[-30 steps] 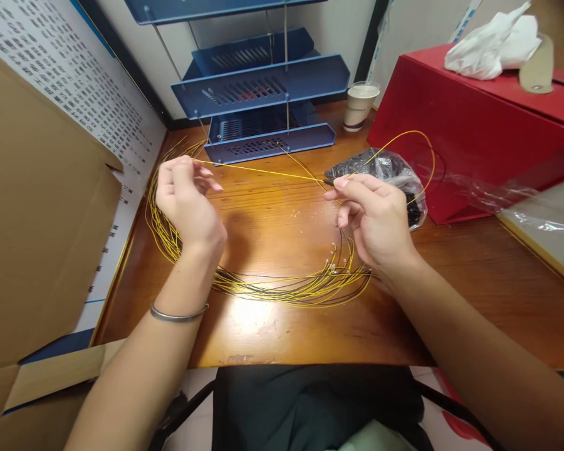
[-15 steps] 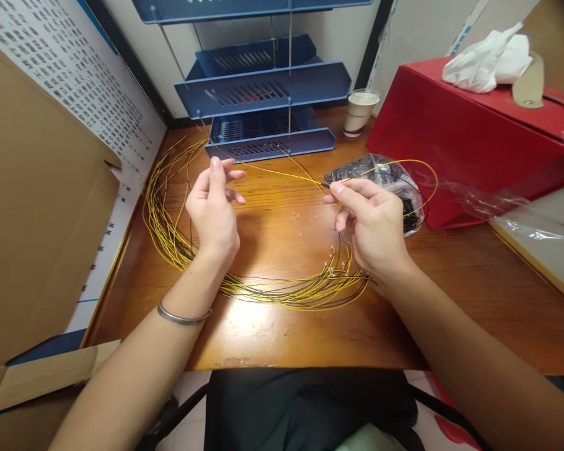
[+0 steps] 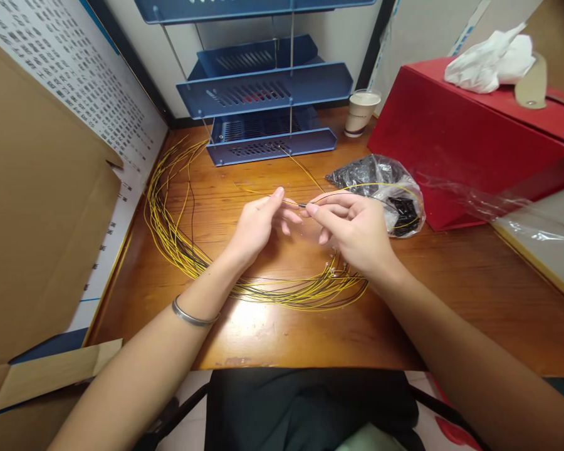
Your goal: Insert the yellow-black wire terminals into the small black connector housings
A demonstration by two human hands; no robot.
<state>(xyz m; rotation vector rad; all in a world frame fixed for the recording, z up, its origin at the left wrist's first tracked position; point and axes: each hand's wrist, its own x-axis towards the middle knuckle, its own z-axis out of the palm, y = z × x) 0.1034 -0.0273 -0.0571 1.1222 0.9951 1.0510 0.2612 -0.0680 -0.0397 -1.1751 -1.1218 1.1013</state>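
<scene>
My right hand pinches a small black tube-like piece that sits on thin yellow and black wires. From this hand a yellow wire loops out to the right, a black one beside it. Just left of the piece, the thumb and forefinger of my left hand are closed on the yellow wire, its other fingers loosely bent. A wire end sticks out beyond my left fingertips. Below both hands, a big curved bundle of yellow and black wires lies on the wooden table, small metallic tips at its right end.
A clear plastic bag with black pieces lies behind my right hand. Farther back stand a blue tiered tray rack and a paper cup. A red box is at the right, a cardboard box at the left.
My left hand has moved right and slightly down, and its fingertips now meet the wire close to the black piece. My right hand has shifted left and a little down with it.
</scene>
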